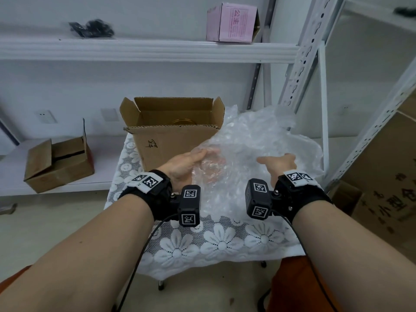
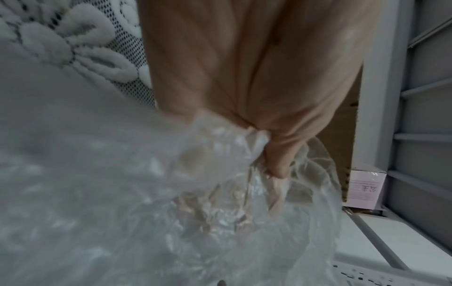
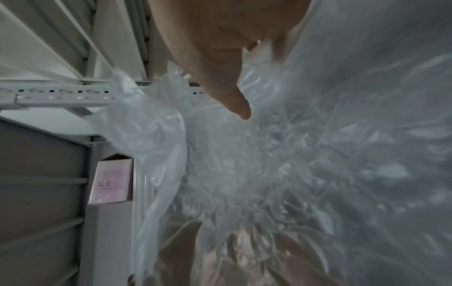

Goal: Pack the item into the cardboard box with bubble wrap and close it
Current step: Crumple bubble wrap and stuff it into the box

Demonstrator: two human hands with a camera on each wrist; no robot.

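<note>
An open cardboard box (image 1: pixel 173 136) stands at the back of the lace-covered table (image 1: pixel 202 246), flaps up. A round golden item (image 1: pixel 182 121) shows inside it, mostly hidden by the front wall. To its right lies a large crumpled sheet of bubble wrap (image 1: pixel 258 145). My left hand (image 1: pixel 191 162) grips the wrap's left edge, thumb (image 2: pixel 278 154) on top and fingers dimly visible beneath the plastic. My right hand (image 1: pixel 276 164) holds the wrap's near right part, thumb (image 3: pixel 234 96) pressed on it and fingers hidden behind the bubble wrap (image 3: pixel 305 154). The box's corner (image 2: pixel 342 135) shows beyond my left hand.
A pink box (image 1: pixel 231 22) sits on the upper shelf. A smaller cardboard box (image 1: pixel 58 163) rests on the low shelf at left. White metal shelf uprights (image 1: pixel 299 64) rise close behind the wrap. Large printed cartons (image 1: pixel 382 181) stand at right.
</note>
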